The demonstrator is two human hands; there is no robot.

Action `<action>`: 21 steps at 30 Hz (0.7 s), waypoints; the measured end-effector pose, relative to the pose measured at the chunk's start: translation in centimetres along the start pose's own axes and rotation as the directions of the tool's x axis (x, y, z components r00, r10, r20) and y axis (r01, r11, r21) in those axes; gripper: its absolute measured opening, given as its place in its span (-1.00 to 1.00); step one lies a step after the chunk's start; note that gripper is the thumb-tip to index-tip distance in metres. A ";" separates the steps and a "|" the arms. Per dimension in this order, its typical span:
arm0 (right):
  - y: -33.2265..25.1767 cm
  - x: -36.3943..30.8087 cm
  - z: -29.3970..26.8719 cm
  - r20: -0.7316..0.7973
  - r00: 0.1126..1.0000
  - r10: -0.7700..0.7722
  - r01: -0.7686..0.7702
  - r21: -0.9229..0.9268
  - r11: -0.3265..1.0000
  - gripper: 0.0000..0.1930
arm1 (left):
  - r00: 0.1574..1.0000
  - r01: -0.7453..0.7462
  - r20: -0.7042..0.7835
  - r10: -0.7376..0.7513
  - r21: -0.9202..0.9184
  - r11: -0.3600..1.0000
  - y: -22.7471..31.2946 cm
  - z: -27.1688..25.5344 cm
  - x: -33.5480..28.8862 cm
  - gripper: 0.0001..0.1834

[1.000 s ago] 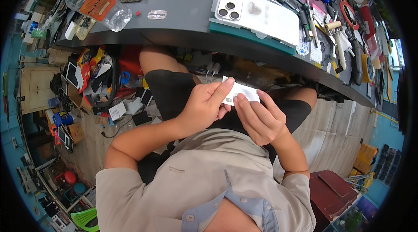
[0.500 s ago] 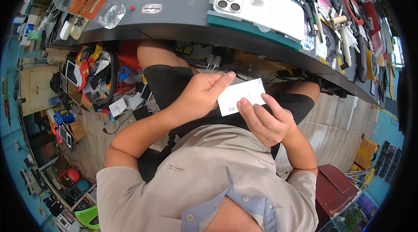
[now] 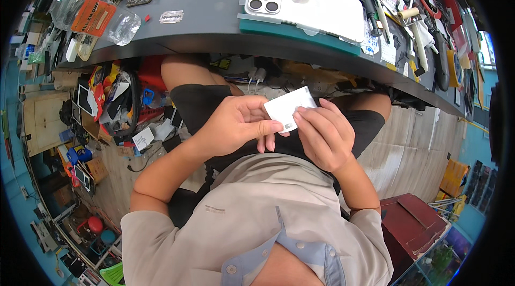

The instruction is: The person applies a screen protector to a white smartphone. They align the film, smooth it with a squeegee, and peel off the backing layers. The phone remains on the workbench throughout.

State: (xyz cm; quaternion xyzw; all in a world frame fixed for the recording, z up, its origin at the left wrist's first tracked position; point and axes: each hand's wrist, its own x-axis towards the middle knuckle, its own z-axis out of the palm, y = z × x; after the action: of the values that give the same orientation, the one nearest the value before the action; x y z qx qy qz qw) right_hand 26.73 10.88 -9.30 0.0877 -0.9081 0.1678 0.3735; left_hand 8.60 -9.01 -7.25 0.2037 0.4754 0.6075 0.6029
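Note:
Above my lap, both hands hold a small white card with faint print and a small mark near its lower corner. My left hand pinches its lower left corner, thumb on top and the other fingers beneath. My right hand grips its right side, fingertips lying over the face of the card. The card is tilted, its right end higher up in the picture. On the desk beyond lies a white phone, three-lens camera side up, on a clear sheet over a green flat base.
A grey desk runs across the front. On it are a clear bottle with an orange label, a razor blade and, at the right, crowded tools such as a screwdriver. A dark red box stands at my right.
My left thumb has moved from the card's upper left edge down to its lower left corner. The card has turned slightly, its right end rising. The whole view has shifted a little.

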 end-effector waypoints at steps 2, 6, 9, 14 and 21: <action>-0.3 0.0 0.5 -0.015 0.996 0.092 -0.089 0.105 0.990 -0.57 | 0.999 -0.014 -0.047 0.014 0.002 1.000 -0.3 0.0 0.0 -0.82; -1.5 0.8 0.1 0.059 0.947 0.316 -0.315 0.372 0.873 -0.56 | 0.989 -0.057 -0.139 0.055 -0.016 0.998 -1.5 -0.1 0.2 -0.80; -2.1 0.6 0.4 0.083 0.912 0.401 -0.397 0.421 0.816 -0.65 | 0.981 -0.063 -0.182 0.064 0.009 0.998 -1.7 0.2 0.2 -0.80; -2.7 0.7 0.8 0.090 0.855 0.511 -0.496 0.431 0.754 -0.74 | 0.981 -0.127 -0.138 0.136 0.075 0.989 -1.5 0.8 0.1 -0.82; -3.0 0.6 0.7 0.192 0.777 0.599 -0.602 0.504 0.619 -0.80 | 0.954 -0.228 -0.160 0.253 0.158 0.961 -1.8 1.1 -0.2 -0.73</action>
State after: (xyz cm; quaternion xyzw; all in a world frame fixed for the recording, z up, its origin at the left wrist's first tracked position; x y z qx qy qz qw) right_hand 26.76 7.81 -8.60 -0.1188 -0.8000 0.5308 0.2534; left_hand 10.57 -9.15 -8.14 0.2460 0.5400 0.6579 0.4638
